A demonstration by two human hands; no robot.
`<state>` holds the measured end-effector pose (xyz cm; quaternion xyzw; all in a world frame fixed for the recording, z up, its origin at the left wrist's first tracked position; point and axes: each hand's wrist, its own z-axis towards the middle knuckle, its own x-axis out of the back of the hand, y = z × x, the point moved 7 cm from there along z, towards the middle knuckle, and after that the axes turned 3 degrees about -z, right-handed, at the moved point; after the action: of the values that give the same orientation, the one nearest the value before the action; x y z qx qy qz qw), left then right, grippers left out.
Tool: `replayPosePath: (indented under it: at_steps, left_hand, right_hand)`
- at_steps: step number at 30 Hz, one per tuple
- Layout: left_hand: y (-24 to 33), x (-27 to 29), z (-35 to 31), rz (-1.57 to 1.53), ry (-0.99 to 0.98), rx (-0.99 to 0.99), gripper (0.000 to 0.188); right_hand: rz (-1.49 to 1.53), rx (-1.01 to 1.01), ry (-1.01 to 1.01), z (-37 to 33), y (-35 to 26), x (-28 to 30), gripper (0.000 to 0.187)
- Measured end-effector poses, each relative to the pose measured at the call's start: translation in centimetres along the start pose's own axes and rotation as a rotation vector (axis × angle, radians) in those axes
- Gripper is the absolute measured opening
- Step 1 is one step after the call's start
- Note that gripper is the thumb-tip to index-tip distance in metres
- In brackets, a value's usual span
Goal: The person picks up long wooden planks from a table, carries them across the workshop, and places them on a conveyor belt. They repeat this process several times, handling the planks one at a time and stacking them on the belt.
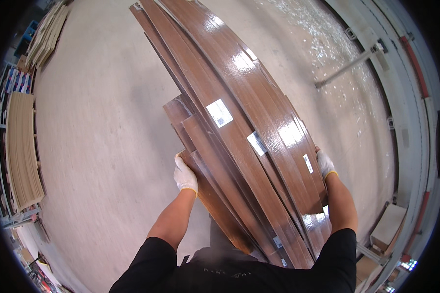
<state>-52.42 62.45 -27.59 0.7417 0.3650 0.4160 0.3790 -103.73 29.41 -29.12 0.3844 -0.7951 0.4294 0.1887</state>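
A stack of long brown boards with a wood-like, glossy surface (pixel 259 161) runs from the far edge of the view back toward my body, its pieces staggered in length. White labels (pixel 220 113) are stuck on several of the boards. My left hand (pixel 184 175), in a white knit glove with a yellow cuff, is closed on the stack's left edge; its fingertips are partly hidden by the boards. On the opposite edge my right hand (pixel 326 163), gloved the same way, grips the boards, with most of its fingers hidden behind them.
A pale floor (pixel 93 122) surrounds the stack. On the left, tan sheets (pixel 23 151) lie piled on a rack, with more sheets (pixel 46 34) farther off. Along the right stands a pale machine frame (pixel 401 63) with a metal bar (pixel 349 68) sticking out. A box (pixel 388 225) is at the lower right.
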Motion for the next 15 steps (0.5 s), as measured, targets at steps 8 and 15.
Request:
replayPosePath:
  at_steps: [8,15]
  left_hand:
    - [3.9,-3.0,3.0,-0.026,0.072,-0.004,0.093]
    - [5.3,-4.9,5.4,0.046,0.086,-0.02,0.094]
  right_hand:
    - [-0.073,0.016,0.029,9.2,-1.7,1.8,0.076]
    - [-0.08,0.155,0.016,11.2,-5.3,2.5,0.04]
